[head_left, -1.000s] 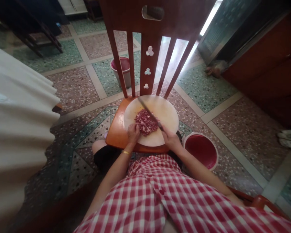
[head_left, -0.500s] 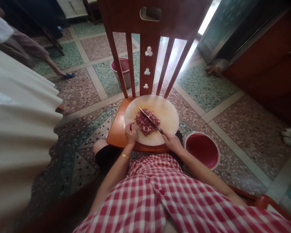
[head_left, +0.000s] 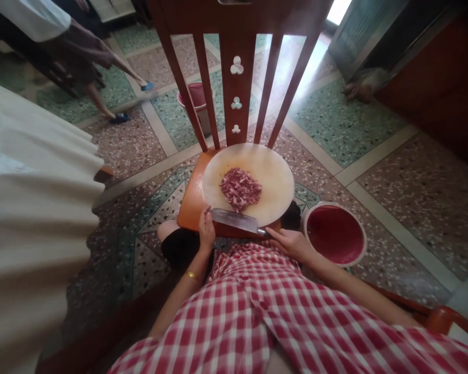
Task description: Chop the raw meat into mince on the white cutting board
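Note:
A round pale chopping board (head_left: 273, 171) lies on the seat of a wooden chair (head_left: 191, 202), with a heap of minced red meat (head_left: 241, 188) in its middle. My right hand (head_left: 292, 242) grips the handle of a cleaver (head_left: 234, 219), whose broad blade lies flat along the near edge of the board, pointing left. My left hand (head_left: 206, 231) rests at the board's near-left rim, fingers curled, touching the blade's tip.
A red basin (head_left: 335, 235) stands on the floor right of the chair. A pink bucket (head_left: 198, 102) sits behind the chair back. White cloth (head_left: 31, 208) hangs at the left. Another person's legs (head_left: 101, 78) cross the tiled floor at the far left.
The cleaver has come off the meat and now lies flat at the board's near edge. My left hand drew back to the rim. A person walked into view at the far left.

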